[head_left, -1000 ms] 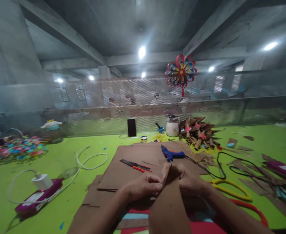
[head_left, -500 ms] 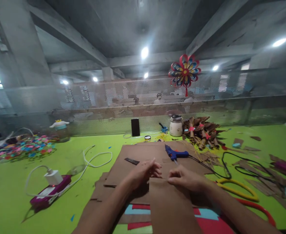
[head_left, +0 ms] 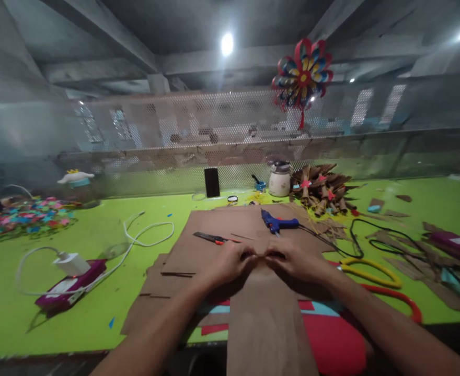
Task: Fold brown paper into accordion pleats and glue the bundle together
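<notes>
A long strip of brown kraft paper [head_left: 267, 318] runs from the table toward me. My left hand [head_left: 232, 259] pinches its far edge at the left corner. At the right corner my right hand [head_left: 288, 257] grips the same edge, thumbs and fingertips close together. Under the strip lie red paper [head_left: 332, 339] and light blue pieces, partly covered. Just beyond my hands, a utility knife [head_left: 214, 238] with orange parts and a blue glue gun [head_left: 279, 223] rest on brown cardboard sheets [head_left: 183, 250].
Scissors with yellow and red handles [head_left: 371, 271] lie to the right, beside the glue gun's black cord. A purple power strip [head_left: 73, 284] with a white charger is at left. Colourful paper stars [head_left: 30, 216], a white jar [head_left: 279, 180] and a bundle of brown paper rolls [head_left: 324, 190] stand farther back.
My left hand has come over to the strip's far edge and now pinches it beside my right hand. The view has tilted downward, and more of the utility knife shows.
</notes>
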Motion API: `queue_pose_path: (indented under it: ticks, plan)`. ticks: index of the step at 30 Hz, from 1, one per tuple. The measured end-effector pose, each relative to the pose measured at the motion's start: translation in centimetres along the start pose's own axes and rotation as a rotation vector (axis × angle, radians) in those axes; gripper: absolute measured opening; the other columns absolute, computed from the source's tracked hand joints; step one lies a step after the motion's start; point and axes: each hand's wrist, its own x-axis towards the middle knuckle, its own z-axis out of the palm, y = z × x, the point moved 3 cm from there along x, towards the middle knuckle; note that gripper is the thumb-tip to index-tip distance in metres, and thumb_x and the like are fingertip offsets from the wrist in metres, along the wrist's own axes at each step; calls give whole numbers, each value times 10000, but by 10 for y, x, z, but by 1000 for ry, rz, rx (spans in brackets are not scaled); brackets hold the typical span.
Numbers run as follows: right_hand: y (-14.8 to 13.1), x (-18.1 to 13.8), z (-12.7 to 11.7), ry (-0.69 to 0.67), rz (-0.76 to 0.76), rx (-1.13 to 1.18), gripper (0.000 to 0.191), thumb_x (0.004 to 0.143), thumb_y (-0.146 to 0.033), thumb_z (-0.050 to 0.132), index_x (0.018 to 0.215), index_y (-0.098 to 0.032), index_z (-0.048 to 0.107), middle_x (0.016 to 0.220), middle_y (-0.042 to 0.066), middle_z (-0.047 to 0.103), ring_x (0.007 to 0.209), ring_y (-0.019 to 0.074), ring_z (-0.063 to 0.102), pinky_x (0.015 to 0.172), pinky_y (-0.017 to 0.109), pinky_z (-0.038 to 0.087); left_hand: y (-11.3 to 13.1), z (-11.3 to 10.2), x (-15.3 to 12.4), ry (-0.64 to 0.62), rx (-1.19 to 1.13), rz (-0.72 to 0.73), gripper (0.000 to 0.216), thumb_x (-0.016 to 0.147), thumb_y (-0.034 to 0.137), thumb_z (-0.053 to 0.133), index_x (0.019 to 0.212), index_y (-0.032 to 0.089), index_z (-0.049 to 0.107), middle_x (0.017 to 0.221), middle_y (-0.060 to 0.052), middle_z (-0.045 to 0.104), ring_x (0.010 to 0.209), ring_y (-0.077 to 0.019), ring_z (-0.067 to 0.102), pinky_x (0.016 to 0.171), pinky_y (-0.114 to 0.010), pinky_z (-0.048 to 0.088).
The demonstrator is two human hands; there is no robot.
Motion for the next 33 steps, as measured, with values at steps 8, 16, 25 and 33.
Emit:
queue_pose_path:
  ticks: [8, 16, 25, 33]
  plan:
    - [-13, -1, -3, -57, -13, -88, 180, 880, -193, 411, 872, -154, 586, 796, 55, 620, 729, 149, 535, 626, 248, 355, 5, -8, 1, -100, 33, -29, 215, 815, 315, 471, 823, 166, 627, 725, -23, 620, 664, -130, 516, 573, -205, 333]
    - [-17, -2, -1, -51, -39, -146, 141, 890, -201, 409, 858, -162, 540, 803, 41, 601, 717, 140, 519, 621, 238, 340, 23, -18, -2, -209, 101, -25, 265, 851, 283, 380, 729, 146, 573, 652, -20, 567, 577, -110, 457, 519, -209, 286]
    - [-13, -3, 7, -6, -153, -274, 98, 876, -134, 414, 838, -160, 501, 768, 29, 550, 678, 140, 466, 605, 252, 326, 22, -23, 1, -268, -1, -47, 184, 790, 241, 438, 808, 158, 601, 732, -9, 594, 659, -121, 482, 581, -212, 330]
    - [-30, -5, 16, 49, -394, -434, 187, 898, -120, 337, 950, -115, 516, 801, 68, 525, 701, 157, 428, 616, 275, 340, 9, -21, 6, -448, -227, -28, 422, 875, 431, 309, 703, 127, 546, 674, 4, 502, 644, -110, 437, 598, -209, 358]
